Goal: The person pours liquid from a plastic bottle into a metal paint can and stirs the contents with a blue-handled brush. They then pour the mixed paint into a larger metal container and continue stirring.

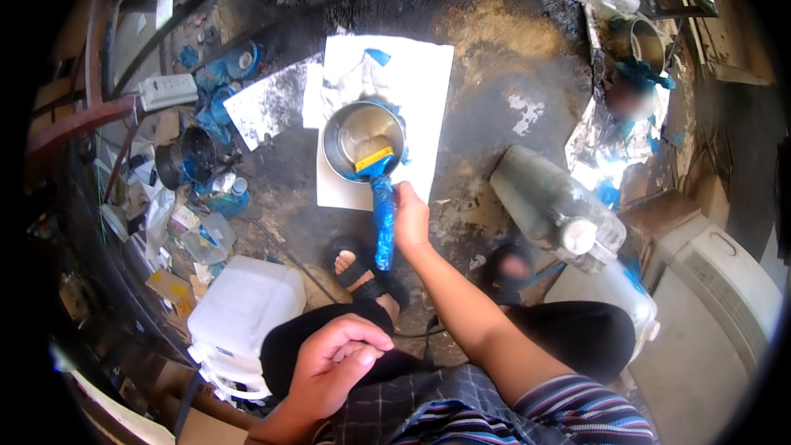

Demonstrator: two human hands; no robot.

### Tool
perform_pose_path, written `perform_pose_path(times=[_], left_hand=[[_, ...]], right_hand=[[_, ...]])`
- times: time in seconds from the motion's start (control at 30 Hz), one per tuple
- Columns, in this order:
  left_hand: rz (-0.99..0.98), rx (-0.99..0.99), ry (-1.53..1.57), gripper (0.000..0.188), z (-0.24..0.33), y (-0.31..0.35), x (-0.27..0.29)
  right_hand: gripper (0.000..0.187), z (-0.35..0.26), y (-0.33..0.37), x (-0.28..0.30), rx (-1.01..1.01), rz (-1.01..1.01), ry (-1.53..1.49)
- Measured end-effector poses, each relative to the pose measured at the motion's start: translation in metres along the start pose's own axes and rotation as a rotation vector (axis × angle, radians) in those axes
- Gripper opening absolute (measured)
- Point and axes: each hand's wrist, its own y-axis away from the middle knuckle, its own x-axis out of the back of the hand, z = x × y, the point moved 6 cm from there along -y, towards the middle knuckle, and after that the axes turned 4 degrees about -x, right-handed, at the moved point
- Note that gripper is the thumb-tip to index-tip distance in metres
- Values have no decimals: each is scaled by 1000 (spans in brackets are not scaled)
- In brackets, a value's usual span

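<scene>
My right hand is closed at the blue plastic-wrapped handle of a wide paintbrush, its fingers partly hidden behind the handle. The brush has a yellow ferrule, and its pale bristles reach down into a round metal pot. Inside the pot is a beige, shiny content. The pot stands on a white sheet on the floor, beside crumpled white material and a blue scrap. Above my left knee, my left hand is curled loosely with the thumb close to the fingers and nothing visible in it.
A white jerrycan stands left of my legs. On the right are a cloudy plastic jug with a white cap and a pale appliance casing. Farther left lie a dark can, a power strip and paint-stained litter. Another metal pot stands far right.
</scene>
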Motion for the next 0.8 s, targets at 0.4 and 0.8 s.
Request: perform_pose_path(times=[0.4, 0.8], left_hand=[[48, 362, -706, 21, -70, 26, -13], [342, -913, -1156, 56, 202, 75, -232]], right_hand=[[12, -132, 70, 135, 162, 126, 165], [18, -211, 194, 329, 134, 170, 153]])
